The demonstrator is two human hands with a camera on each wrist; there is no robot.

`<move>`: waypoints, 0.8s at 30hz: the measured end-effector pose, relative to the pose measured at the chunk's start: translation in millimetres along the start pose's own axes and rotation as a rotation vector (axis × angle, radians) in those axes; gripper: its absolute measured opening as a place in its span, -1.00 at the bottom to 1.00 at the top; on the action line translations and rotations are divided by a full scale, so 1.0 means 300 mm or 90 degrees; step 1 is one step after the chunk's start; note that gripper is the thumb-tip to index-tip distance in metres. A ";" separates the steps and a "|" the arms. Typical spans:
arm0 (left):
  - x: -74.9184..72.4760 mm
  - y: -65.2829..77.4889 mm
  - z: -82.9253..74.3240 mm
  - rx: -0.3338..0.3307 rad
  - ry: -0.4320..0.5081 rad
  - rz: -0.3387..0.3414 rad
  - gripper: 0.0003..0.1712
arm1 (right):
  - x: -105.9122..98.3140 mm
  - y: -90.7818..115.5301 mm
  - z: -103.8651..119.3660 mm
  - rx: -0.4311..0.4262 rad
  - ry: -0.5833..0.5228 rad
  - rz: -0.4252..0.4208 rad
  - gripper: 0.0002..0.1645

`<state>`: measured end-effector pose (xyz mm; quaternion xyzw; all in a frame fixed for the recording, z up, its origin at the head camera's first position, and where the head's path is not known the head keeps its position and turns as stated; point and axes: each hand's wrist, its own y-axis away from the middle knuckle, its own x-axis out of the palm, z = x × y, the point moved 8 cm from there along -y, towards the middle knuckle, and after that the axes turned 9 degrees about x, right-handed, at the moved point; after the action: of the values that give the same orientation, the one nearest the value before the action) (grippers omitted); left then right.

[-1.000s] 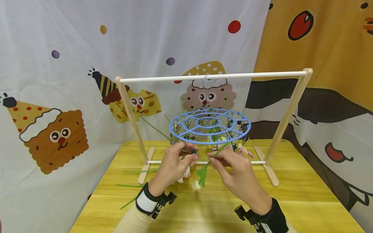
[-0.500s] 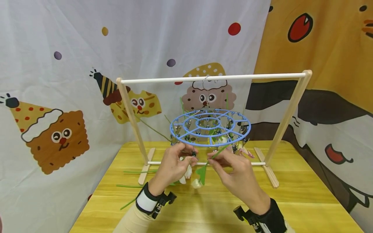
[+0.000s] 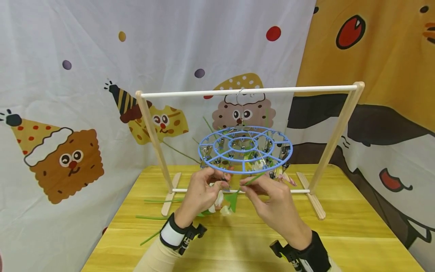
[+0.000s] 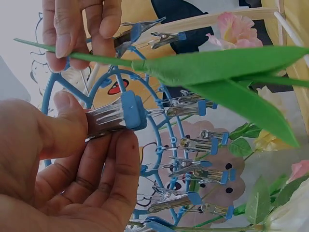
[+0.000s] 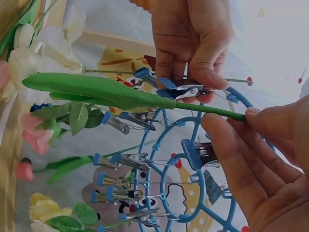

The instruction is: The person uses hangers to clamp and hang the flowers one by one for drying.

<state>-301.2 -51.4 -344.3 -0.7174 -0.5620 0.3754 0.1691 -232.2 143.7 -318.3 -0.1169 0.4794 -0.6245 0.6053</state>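
My left hand [image 3: 205, 190] pinches a metal clip [image 4: 108, 116] with blue tips between thumb and fingers, under the near rim of a round blue drying hanger [image 3: 243, 166]. The clip's blue tips look close together in the left wrist view. My right hand [image 3: 272, 194] pinches the thin green stem [image 5: 210, 110] of an artificial flower, between thumb and fingertips. Its long green leaves [image 5: 96, 92] lie past the fingers, beside the held clip. In the head view its pale bloom [image 3: 225, 210] hangs downward, below and between both hands.
The hanger hooks onto a white rod [image 3: 190, 93] of a wooden stand [image 3: 334, 143]. Other clips [image 4: 198, 145] around it hold several artificial flowers, including a pink one [image 5: 38, 133]. Loose green stems [image 3: 151, 217] lie on the wooden table [image 3: 353, 226] at left. A printed cloth [image 3: 163, 45] hangs behind.
My right hand has brought the flower slightly left, nearer the clip, and its bloom has risen a little. The hanger has turned slightly. My left hand keeps its pinch on the clip.
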 end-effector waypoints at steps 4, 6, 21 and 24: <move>0.000 0.004 0.005 -0.002 0.010 -0.003 -0.94 | 0.015 -0.004 -0.005 0.003 -0.009 0.002 -0.62; 0.001 0.005 0.006 -0.004 0.014 -0.002 -0.94 | 0.022 -0.006 -0.006 -0.001 -0.010 0.001 -0.61; 0.007 0.005 0.011 -0.021 0.011 0.005 -0.91 | 0.045 -0.018 -0.006 -0.017 -0.009 -0.017 -0.61; 0.008 0.007 0.015 -0.021 0.010 0.011 -0.92 | 0.047 -0.020 -0.001 -0.033 -0.012 -0.025 -0.59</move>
<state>-302.9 -50.5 -349.4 -0.7278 -0.5607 0.3615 0.1586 -239.5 130.4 -320.2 -0.1479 0.4870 -0.6227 0.5944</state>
